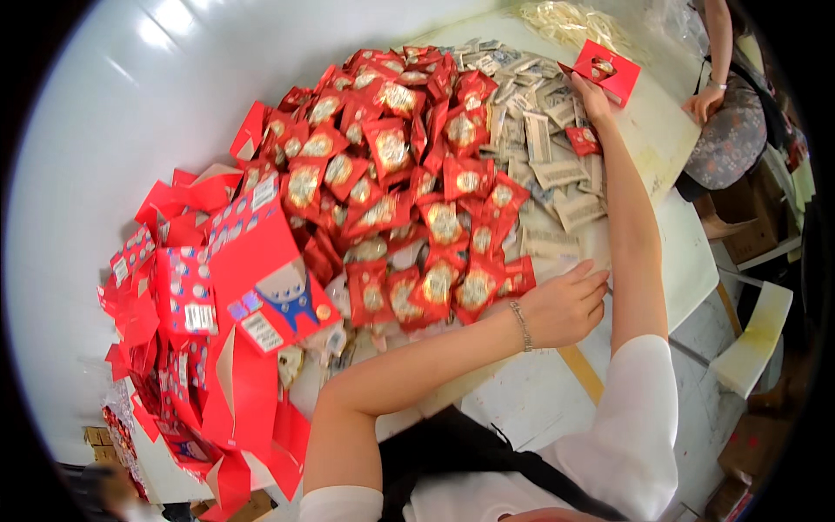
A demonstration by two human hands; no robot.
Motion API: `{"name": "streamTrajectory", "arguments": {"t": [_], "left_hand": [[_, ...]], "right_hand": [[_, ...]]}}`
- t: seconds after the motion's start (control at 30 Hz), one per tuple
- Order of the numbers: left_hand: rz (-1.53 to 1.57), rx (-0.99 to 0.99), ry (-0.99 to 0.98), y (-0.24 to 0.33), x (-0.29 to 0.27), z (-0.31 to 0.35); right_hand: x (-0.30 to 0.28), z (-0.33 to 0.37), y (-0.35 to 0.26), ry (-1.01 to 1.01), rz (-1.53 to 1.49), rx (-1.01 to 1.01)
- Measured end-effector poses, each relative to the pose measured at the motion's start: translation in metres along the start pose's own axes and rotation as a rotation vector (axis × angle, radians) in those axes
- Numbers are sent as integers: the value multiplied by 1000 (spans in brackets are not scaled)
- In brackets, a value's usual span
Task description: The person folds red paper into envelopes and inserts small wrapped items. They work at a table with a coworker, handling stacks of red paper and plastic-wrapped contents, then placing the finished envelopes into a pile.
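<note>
My right hand (591,97) reaches out to the far right and grips a small red box (623,80) by its near side. The box's top is open, and red packets show inside. My left hand (565,306), with a bracelet at the wrist, is at the near right edge of the heap. Its fingers are curled inward, and what they may hold is hidden. Close to it are shiny red packets (479,285) with gold-and-white labels and pale printed sachets (550,243). One small red packet (583,140) lies beside my right wrist.
Flattened and open red cartons (254,261) are stacked at the left. A bundle of pale strips (570,26) lies at the far edge of the white table (674,143). Another person's hand (703,103) is at the right, above a white stool (755,339) and cardboard boxes (755,217).
</note>
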State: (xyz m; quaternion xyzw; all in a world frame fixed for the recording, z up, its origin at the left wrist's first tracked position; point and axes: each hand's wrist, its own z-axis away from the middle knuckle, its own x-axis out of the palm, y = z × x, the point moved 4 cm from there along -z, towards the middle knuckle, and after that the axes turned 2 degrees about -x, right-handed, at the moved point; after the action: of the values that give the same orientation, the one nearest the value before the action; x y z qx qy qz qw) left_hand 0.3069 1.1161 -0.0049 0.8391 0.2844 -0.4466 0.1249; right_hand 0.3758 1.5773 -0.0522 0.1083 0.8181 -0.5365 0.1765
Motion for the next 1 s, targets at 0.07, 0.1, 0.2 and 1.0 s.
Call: {"name": "streamTrajectory", "arguments": {"t": [0.07, 0.1, 0.2, 1.0], "left_hand": [[0, 25, -15, -17, 20, -7], [30, 2, -50, -26, 28, -6], [71, -99, -182, -46, 22, -8], [127, -321, -225, -71, -6, 62]], "right_hand": [[9, -21, 7, -51, -154, -48], [14, -35, 7, -75, -243, -69], [43, -51, -21, -132, -331, -84], [233, -92, -19, -472, -253, -197]]}}
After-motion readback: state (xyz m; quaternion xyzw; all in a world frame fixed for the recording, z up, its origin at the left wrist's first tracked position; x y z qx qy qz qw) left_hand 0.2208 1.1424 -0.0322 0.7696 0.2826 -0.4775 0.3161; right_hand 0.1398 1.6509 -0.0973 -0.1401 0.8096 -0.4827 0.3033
